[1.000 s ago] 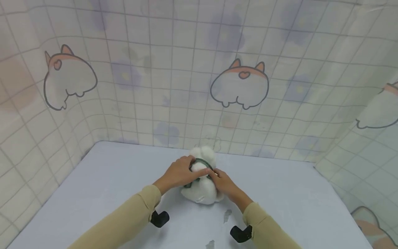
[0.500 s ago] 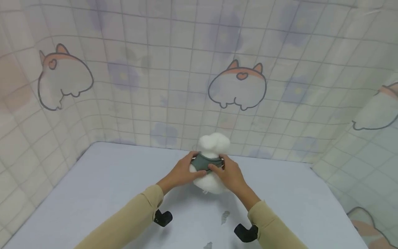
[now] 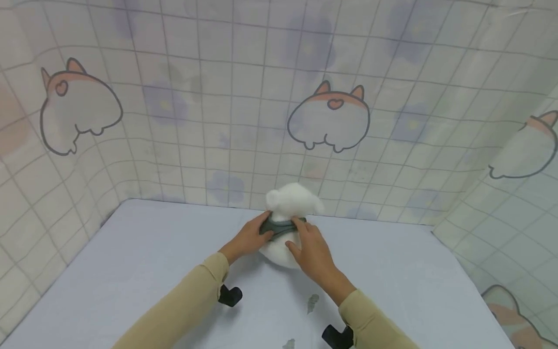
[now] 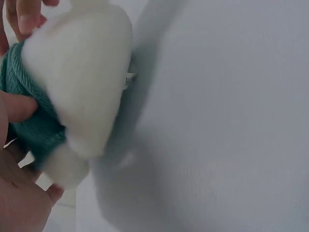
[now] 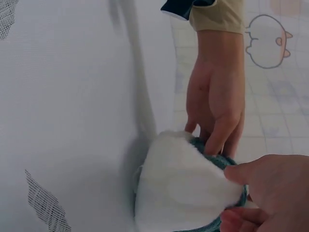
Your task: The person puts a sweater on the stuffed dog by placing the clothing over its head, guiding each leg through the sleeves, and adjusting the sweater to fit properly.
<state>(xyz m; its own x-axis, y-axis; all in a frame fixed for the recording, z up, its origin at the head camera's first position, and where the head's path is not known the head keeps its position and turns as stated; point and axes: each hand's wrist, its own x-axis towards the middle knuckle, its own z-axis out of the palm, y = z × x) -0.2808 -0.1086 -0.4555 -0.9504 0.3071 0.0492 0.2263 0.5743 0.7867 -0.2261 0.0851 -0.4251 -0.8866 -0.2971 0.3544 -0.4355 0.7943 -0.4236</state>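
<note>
A white plush toy (image 3: 281, 249) with a green knitted garment (image 3: 279, 228) around its middle is held over the far part of the white table, its rounded head (image 3: 294, 199) up against the backdrop. My left hand (image 3: 248, 237) grips the garment at the left side, its thumb in front on the knit. From the right, my right hand (image 3: 315, 252) has its fingertips on the garment's upper edge; in the right wrist view its thumb (image 5: 236, 173) presses at the knit edge with the fingers curled behind. A small white tag (image 4: 129, 79) sticks out of the toy's body in the left wrist view.
A white table (image 3: 165, 252) spreads around the hands, with grey worn patches (image 3: 312, 303) in front. A cloth backdrop (image 3: 244, 97) with grid lines and corgi drawings rises behind and at both sides. Black wrist mounts (image 3: 230, 295) hang under the tan sleeves (image 3: 174, 310).
The plush toy has been raised from a low, leaning pose and turned, so its head stands higher. The green garment is spread across its middle, and my right hand's grip has shifted along the garment.
</note>
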